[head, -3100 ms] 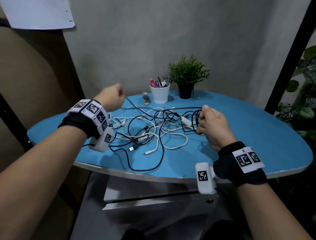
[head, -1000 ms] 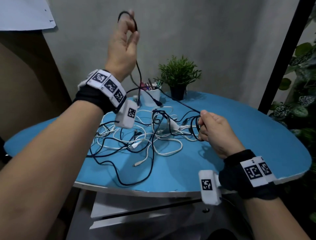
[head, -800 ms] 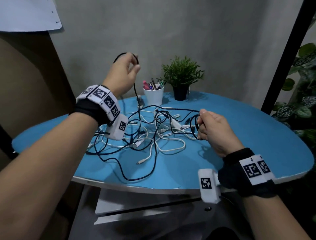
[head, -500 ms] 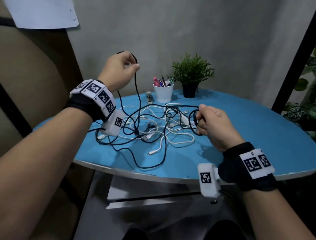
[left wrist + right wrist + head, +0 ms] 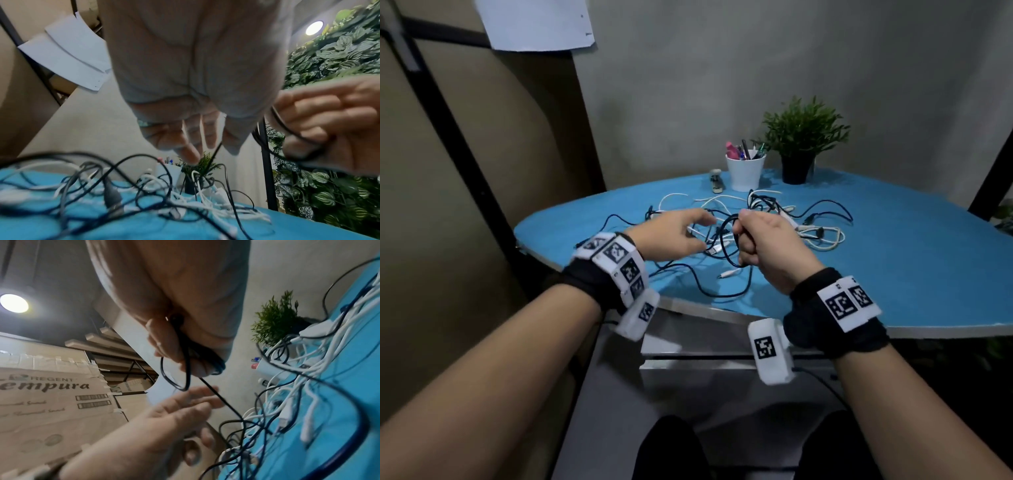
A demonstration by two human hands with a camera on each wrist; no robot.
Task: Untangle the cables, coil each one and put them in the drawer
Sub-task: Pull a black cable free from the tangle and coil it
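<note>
A tangle of black and white cables [image 5: 774, 212] lies on the blue table [image 5: 911, 267]. My right hand [image 5: 744, 240] is curled in a fist round several coiled loops of one black cable [image 5: 729, 251]; the right wrist view shows those loops [image 5: 185, 369] hanging from its fingers, with one strand running down into the pile. My left hand [image 5: 703, 231] hovers just left of it, fingers spread and relaxed, holding nothing. In the left wrist view its fingers [image 5: 185, 146] point over the cable pile [image 5: 154, 194], with my right hand [image 5: 329, 123] beside them.
A white pen cup [image 5: 744, 171], a potted plant [image 5: 801, 137] and a small object [image 5: 717, 183] stand at the table's back. A grey drawer unit [image 5: 698, 356] sits under the front edge. A black post and foliage are on the right.
My left hand, raised high and pinching the black cable, has come down, let go and now hovers beside my right hand. The right hand keeps its grip on the coil.
</note>
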